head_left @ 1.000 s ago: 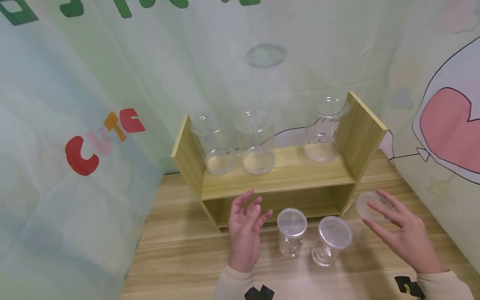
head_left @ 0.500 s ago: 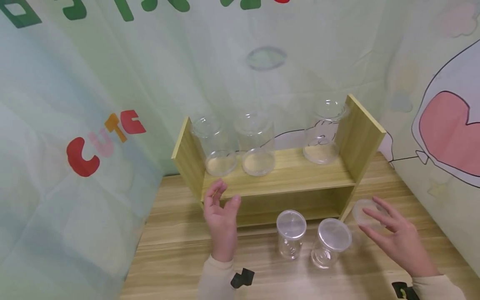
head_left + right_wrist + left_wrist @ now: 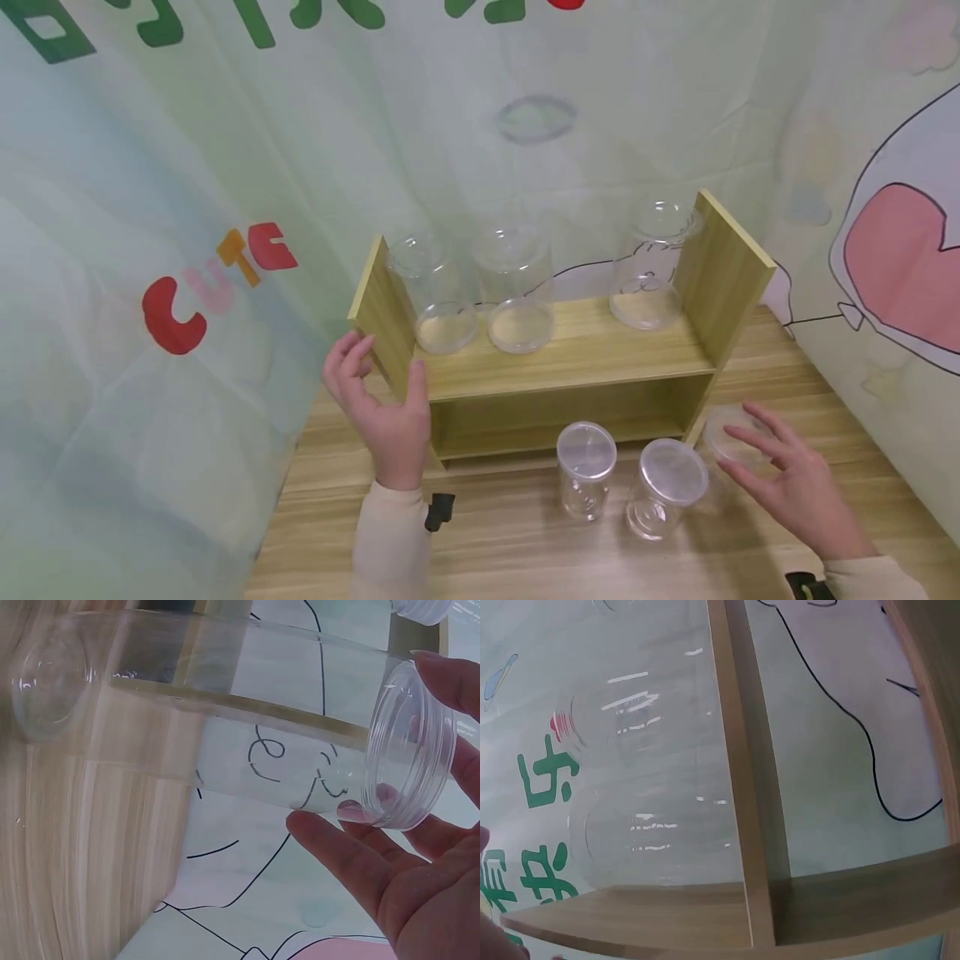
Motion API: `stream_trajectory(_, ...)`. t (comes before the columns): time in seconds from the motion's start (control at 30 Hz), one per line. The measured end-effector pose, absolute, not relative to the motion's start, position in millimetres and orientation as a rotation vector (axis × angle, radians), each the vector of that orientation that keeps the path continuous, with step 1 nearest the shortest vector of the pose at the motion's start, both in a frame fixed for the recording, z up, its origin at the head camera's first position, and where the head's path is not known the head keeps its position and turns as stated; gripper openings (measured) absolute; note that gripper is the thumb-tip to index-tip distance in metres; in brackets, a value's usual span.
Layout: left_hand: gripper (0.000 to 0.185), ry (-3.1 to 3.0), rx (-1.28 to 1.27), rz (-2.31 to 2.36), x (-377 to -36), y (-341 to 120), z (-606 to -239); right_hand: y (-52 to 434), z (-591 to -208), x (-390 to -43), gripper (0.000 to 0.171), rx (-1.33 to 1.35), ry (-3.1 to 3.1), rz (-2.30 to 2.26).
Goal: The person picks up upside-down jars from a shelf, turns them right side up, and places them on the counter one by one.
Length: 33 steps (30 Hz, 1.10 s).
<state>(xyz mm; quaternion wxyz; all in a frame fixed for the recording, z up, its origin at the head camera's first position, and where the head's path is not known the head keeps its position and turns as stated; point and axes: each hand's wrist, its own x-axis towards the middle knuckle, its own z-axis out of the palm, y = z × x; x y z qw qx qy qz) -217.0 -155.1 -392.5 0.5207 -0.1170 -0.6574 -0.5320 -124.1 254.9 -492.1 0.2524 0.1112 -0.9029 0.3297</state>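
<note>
My right hand (image 3: 795,487) grips a tall clear plastic jar (image 3: 247,712) near its lid (image 3: 409,746), thumb on one side and fingers on the other. In the head view that jar stands right of the shelf, its body hard to make out. My left hand (image 3: 382,417) is at the left side panel (image 3: 382,325) of a two-level wooden shelf (image 3: 562,379), thumb apart from the slightly bent fingers and nothing in them. Two lidded clear jars, one left (image 3: 585,479) and one right (image 3: 663,492), stand upright on the table before the shelf.
Three larger clear jars stand on the upper board: left (image 3: 442,329), middle (image 3: 520,325) and right (image 3: 647,304). Printed cloth (image 3: 450,125) hangs close behind and beside the wood-grain table (image 3: 510,550). The shelf's right side panel (image 3: 731,283) rises near my right hand.
My left hand has moved left, from in front of the shelf to its left side panel. The right hand stays at the jar, having shifted slightly down in view.
</note>
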Motion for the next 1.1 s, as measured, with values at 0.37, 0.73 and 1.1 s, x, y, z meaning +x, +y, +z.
stream_trajectory(0.37,0.072,-1.890,-0.288,-1.390,-237.7,-190.2,-378.2,252.1,-500.6,-123.6,0.054,0.327,-2.427,0.839)
stream_trajectory(0.73,0.051,-2.117,-0.474,-1.380,-237.9,-216.1,-375.8,249.3,-499.2,-119.5,0.060,0.291,-2.511,0.876)
stream_trajectory(1.1,0.062,-2.268,-0.513,-1.050,-238.0,-227.6,-374.1,248.7,-502.7,-116.9,0.060,0.292,-2.450,0.989)
